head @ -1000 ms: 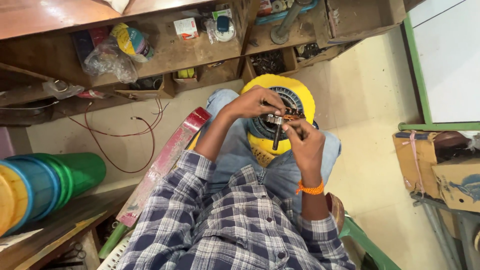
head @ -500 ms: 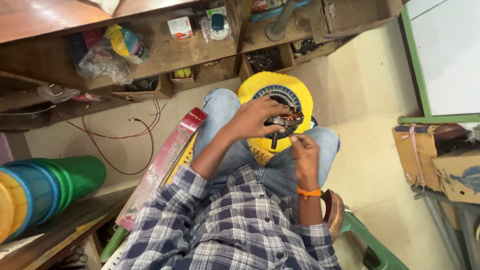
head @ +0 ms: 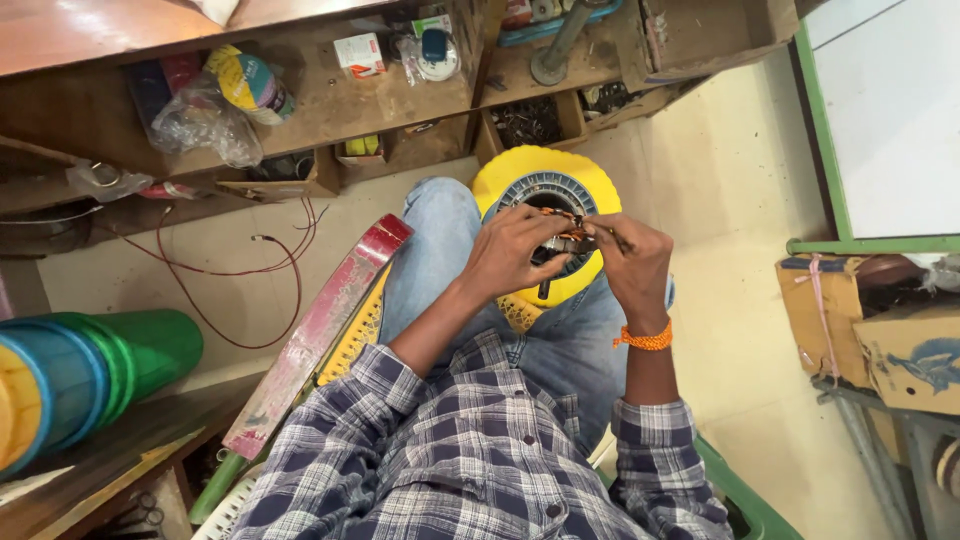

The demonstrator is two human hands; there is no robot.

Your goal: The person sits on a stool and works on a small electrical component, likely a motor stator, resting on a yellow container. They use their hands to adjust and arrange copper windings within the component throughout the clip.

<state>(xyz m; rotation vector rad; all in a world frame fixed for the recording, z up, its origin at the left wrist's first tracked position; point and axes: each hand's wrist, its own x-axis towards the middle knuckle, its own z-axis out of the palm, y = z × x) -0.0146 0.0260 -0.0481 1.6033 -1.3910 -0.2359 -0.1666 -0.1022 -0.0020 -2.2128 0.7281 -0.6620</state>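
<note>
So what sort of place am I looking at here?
Probably a small repair workshop. Wooden shelves hold packets and loose parts, a red wire trails over the floor, and both hands, left hand and right hand, work on a yellow round housing in the lap.

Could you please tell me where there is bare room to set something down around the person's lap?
Bare floor lies between the yellow disc and green-framed panel. Crowded: the wooden shelves, and the lap, where left hand and right hand meet.
</note>
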